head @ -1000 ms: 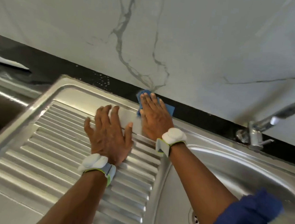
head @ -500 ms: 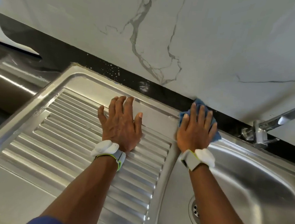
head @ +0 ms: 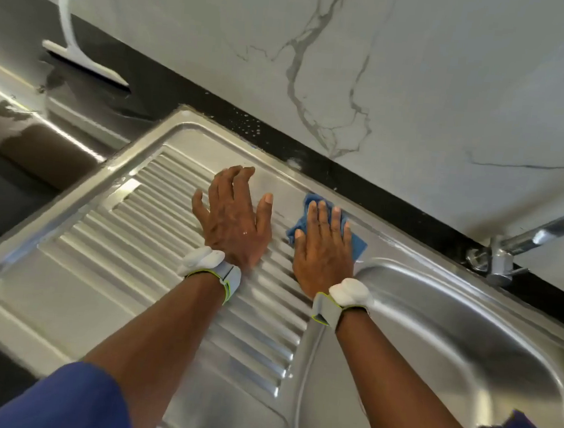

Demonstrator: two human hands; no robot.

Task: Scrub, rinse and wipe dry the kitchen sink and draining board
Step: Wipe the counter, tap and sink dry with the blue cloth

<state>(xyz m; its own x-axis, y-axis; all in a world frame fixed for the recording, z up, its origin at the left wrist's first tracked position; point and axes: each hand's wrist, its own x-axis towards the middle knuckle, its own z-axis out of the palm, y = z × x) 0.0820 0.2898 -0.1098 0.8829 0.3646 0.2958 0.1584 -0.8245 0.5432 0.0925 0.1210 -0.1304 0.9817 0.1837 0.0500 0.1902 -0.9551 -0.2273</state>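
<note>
R hand [head: 325,251] slid left w/ blue cloth [head: 358,246], pressing it flat-fingered; L hand [head: 235,223] splayed beside, on shiny ribbed draining board [head: 118,240].

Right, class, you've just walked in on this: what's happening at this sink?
A person is wiping down a steel sink unit. The right hand presses a blue cloth flat on the back rim, next to the basin. The left hand rests flat on the ribbed draining board. A squeegee stands untouched on the dark counter, back left.
</note>
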